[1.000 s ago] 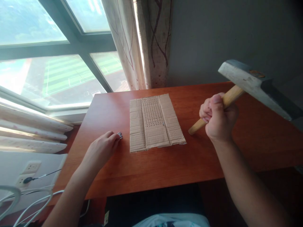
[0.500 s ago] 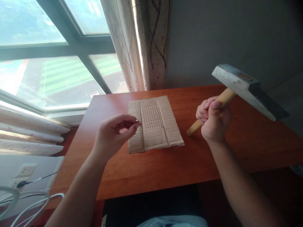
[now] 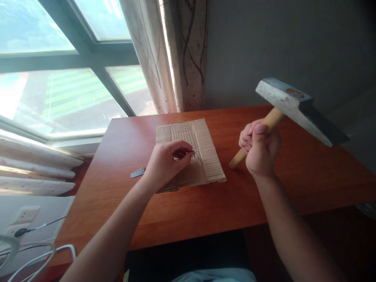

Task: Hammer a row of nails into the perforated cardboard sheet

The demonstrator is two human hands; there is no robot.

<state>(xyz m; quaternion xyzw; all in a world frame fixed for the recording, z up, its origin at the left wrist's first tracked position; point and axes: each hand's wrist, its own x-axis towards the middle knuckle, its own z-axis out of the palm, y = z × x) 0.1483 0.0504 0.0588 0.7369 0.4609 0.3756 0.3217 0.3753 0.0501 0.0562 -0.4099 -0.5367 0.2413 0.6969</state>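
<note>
Pinching over the flat brown cardboard sheet [image 3: 215, 166] with the left hand [image 3: 166, 161], the nearer of the two.
Lying on the reddish-brown wooden table [image 3: 190, 215], left of the right hand [image 3: 261, 150], long axis seemingly near to far. Gripping one grey-headed, wooden-handled hammer [image 3: 283, 98] in that closed right hand. Holding apparently one thin metal nail [image 3: 192, 149] in the left, mostly hidden. Counting one sheet; unable to count the bunched grey metal nails [image 3: 138, 172] left of it.

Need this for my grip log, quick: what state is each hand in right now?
Left hand: closed in a pinch over the cardboard, holding what looks like a nail.
Right hand: closed, holding the hammer by its wooden handle.
</note>
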